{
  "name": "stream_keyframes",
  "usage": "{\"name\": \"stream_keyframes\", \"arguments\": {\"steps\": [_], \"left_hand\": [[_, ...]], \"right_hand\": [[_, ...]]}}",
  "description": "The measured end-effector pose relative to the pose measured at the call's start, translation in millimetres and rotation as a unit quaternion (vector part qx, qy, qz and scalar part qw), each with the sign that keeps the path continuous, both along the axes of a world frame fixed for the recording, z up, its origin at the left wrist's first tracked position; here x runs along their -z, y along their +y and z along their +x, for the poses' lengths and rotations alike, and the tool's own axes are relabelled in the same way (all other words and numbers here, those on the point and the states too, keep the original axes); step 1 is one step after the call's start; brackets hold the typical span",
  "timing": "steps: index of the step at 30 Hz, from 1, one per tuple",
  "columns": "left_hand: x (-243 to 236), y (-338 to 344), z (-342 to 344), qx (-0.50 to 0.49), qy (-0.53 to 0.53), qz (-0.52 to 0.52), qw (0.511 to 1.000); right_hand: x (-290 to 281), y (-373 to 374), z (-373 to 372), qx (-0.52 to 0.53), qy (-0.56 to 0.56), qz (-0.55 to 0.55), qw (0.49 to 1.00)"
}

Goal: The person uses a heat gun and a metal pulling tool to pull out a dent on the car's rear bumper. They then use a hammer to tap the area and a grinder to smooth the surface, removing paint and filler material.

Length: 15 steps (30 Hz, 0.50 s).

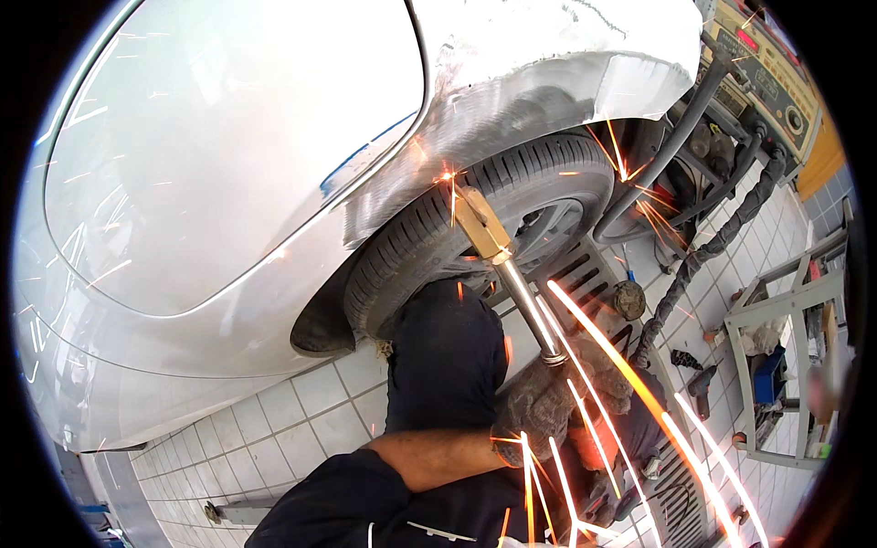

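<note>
A spot welding gun with a brass-coloured block and a chrome shaft reaches up to the white car's wheel arch. Bright sparks burst where its tip meets the arch edge, whose paint is sanded to grey metal. My left hand, in a dirty grey glove, is closed around the gun's rear end just below the shaft. Close beside it, my right hand, gloved too, grips the gun, partly hidden behind streaking sparks. The tyre sits right behind the brass block.
A welding machine with a control panel stands at the upper right; a thick wrapped cable hangs from it. A metal cart holding several items is at the right. A floor grate runs through the white tiles. My knee is near the tyre.
</note>
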State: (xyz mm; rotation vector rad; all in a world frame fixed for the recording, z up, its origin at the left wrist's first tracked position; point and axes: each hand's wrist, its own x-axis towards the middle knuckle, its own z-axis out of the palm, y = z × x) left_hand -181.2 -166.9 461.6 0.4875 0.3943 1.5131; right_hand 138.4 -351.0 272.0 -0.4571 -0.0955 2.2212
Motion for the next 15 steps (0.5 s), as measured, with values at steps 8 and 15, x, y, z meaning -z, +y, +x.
{"name": "stream_keyframes", "arguments": {"steps": [8, 15], "left_hand": [[16, -1, 14, 0.055, 0.052, 0.043, 0.996], [14, 0, 18, 0.098, 0.046, -0.009, 0.994]], "right_hand": [[0, -13, 7, -0.001, 0.006, -0.002, 1.000], [6, -15, 6, 0.011, 0.019, 0.012, 1.000]]}}
